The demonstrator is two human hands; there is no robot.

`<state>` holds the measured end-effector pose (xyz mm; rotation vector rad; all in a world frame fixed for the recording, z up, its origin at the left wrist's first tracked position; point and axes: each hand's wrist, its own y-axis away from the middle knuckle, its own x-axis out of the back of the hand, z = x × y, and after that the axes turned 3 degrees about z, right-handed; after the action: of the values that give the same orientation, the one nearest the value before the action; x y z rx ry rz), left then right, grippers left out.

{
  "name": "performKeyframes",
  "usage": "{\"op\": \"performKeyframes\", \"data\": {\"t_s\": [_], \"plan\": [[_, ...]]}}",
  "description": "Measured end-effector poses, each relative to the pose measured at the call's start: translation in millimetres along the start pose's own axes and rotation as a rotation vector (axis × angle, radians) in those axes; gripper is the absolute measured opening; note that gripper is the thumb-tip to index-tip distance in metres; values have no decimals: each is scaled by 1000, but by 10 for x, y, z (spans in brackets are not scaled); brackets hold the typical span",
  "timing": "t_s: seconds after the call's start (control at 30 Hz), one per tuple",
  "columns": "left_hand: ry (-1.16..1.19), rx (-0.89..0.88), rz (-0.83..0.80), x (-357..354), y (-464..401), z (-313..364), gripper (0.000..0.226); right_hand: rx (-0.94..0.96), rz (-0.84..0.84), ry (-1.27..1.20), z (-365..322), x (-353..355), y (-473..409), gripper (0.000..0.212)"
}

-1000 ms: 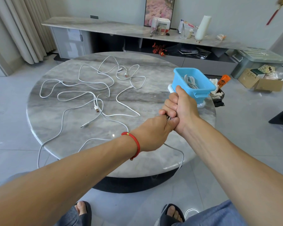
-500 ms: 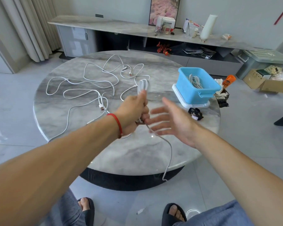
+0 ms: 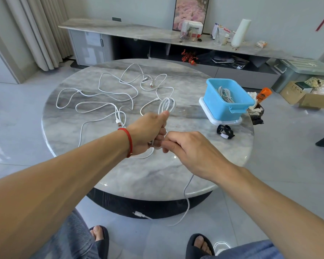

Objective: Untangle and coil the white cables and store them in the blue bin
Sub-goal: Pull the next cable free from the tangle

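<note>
My left hand [image 3: 148,130], with a red wrist band, grips a partly coiled white cable [image 3: 167,105] whose loops stick up above the fist. My right hand [image 3: 191,148] sits just right of it, fingers curled, pinching the same cable below the fist. The free tail [image 3: 187,200] of that cable hangs off the table's near edge, its plug near the floor. Several loose white cables [image 3: 108,94] lie tangled on the round marble table [image 3: 157,176]. The blue bin [image 3: 226,105] stands at the table's right on a white lid, with a coiled cable [image 3: 225,93] inside.
A small black strap [image 3: 225,131] lies on the table in front of the bin. Beyond the table runs a long low cabinet [image 3: 138,34] with clutter on top. Cardboard boxes [image 3: 310,96] and a grey crate sit on the floor at right. My sandalled feet are below.
One second ago both hands were clasped together on the cable near the bin. The right hand then opened and let go; now it is back at the left fist, pinching the cable.
</note>
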<state>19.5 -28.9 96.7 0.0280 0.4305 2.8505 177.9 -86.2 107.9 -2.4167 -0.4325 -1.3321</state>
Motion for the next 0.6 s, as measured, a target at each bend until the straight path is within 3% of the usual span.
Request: {"op": "performKeyframes", "data": {"t_s": [0.07, 0.17, 0.33, 0.47, 0.6], "plan": [[-61, -19, -61, -49, 54, -31, 45, 32, 71, -71, 14, -5, -25, 22], [56, 63, -174, -109, 106, -16, 48, -2, 149, -132, 57, 14, -72, 23], [188, 237, -359, -172, 157, 66, 41, -138, 274, -141, 92, 104, -91, 53], [-8, 202, -443, -177, 179, 49, 59, -164, 325, -99, 181, 187, -101, 42], [-219, 81, -461, -99, 185, 7, 43, -141, 265, -249, 319, 301, -85, 32]]}}
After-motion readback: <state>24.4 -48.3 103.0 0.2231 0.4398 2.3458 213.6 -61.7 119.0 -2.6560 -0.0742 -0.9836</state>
